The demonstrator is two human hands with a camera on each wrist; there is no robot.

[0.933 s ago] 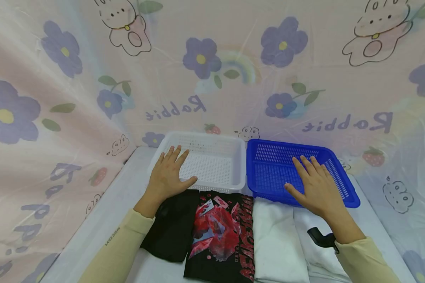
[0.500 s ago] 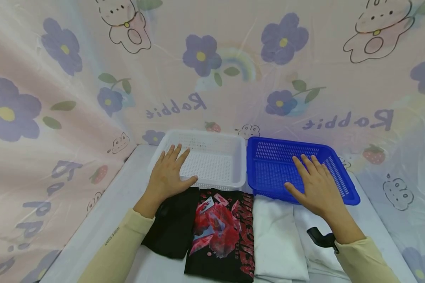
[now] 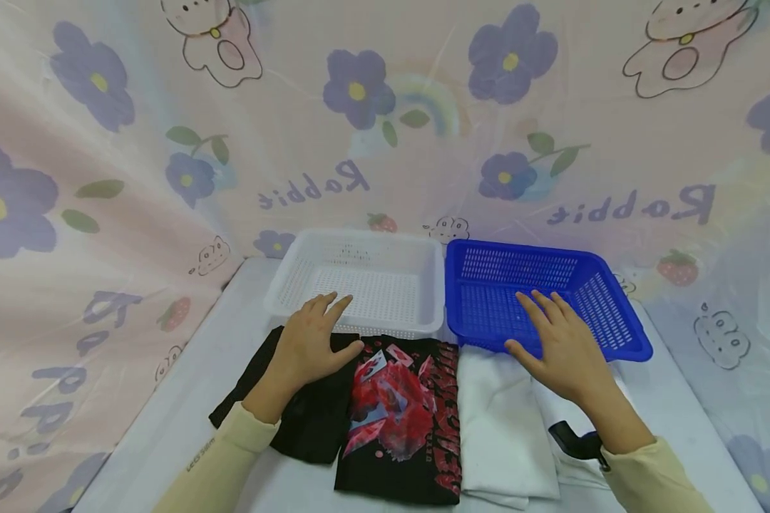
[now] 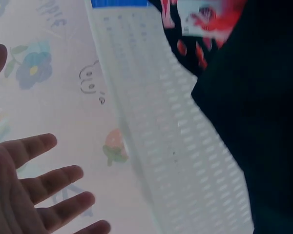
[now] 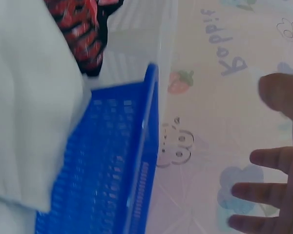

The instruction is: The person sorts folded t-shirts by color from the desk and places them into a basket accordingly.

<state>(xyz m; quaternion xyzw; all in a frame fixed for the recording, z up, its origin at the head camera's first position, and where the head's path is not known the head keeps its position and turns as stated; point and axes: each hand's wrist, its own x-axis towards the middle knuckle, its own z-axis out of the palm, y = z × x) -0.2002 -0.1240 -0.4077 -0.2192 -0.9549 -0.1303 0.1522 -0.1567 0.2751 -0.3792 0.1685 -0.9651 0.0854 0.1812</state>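
My left hand [image 3: 306,345], fingers spread, hovers over a plain folded black garment [image 3: 317,420] and the near edge of the white basket [image 3: 439,285]. Fingers spread too, my right hand [image 3: 565,349] is above the near rim of the blue basket [image 3: 452,299] and a folded white garment [image 3: 609,385] at the far right. Between the hands lie a folded black T-shirt [image 3: 398,413] with a red print and another folded white garment [image 3: 503,427]. Neither hand holds anything. In the left wrist view my left fingers [image 4: 53,183] are extended and apart.
Both baskets stand side by side at the back of the white table [image 3: 147,456], against a printed curtain [image 3: 417,171]. The curtain also runs along the left and right sides. A black strap piece [image 3: 576,440] sits on my right wrist.
Both hands have drawn back a little toward me, the left fingers leaving the inside of the white basket. More of the black garment's left part shows. The view has tilted slightly down.
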